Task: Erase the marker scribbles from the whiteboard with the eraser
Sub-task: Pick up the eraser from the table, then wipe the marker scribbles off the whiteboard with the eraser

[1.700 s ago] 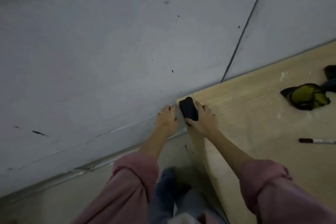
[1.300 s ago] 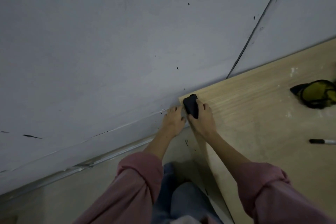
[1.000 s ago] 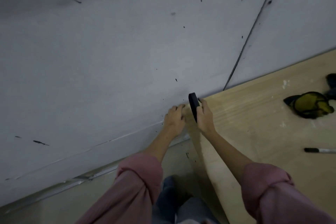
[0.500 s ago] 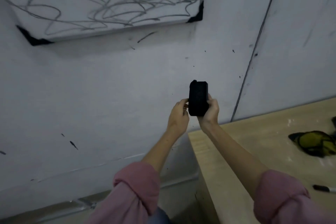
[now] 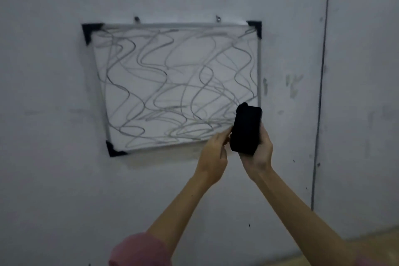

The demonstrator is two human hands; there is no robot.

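A whiteboard [image 5: 103, 93] with black corner caps hangs on the grey wall, covered edge to edge with grey wavy marker scribbles [image 5: 172, 84]. My right hand [image 5: 258, 153] grips a black eraser [image 5: 246, 128] upright, in front of the board's lower right corner, which it hides. My left hand [image 5: 213, 153] is just left of the eraser, fingertips touching or nearly touching its side. I cannot tell whether the eraser touches the board.
The grey wall [image 5: 54, 190] has a dark vertical seam [image 5: 321, 84] right of the board and small smudges [image 5: 292, 84] beside it. A strip of the wooden tabletop [image 5: 384, 237] shows at the bottom right. Pink sleeves [image 5: 140, 250] sit at the bottom edge.
My right hand picked the eraser up off the table corner and raised it to the board's lower right corner. The left hand rose alongside. The view tilted up, showing the whole whiteboard.
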